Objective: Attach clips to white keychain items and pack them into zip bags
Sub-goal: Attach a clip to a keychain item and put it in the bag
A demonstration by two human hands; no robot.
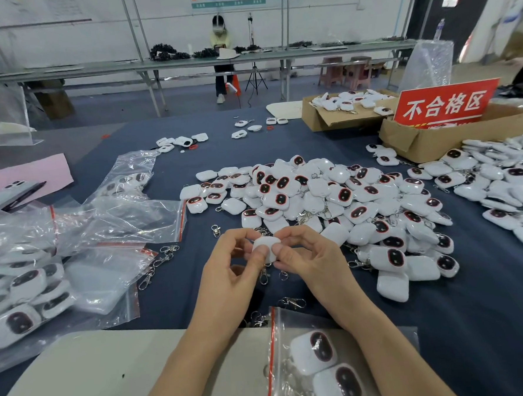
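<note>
Fingers of the left hand (228, 271) and right hand (306, 256) are curled round one white keychain item (265, 247), pinched between both thumbs.

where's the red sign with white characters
Head view, upper right: the red sign with white characters stands in an open brown cardboard box, just right of a second cardboard box holding white keychain items.
</note>
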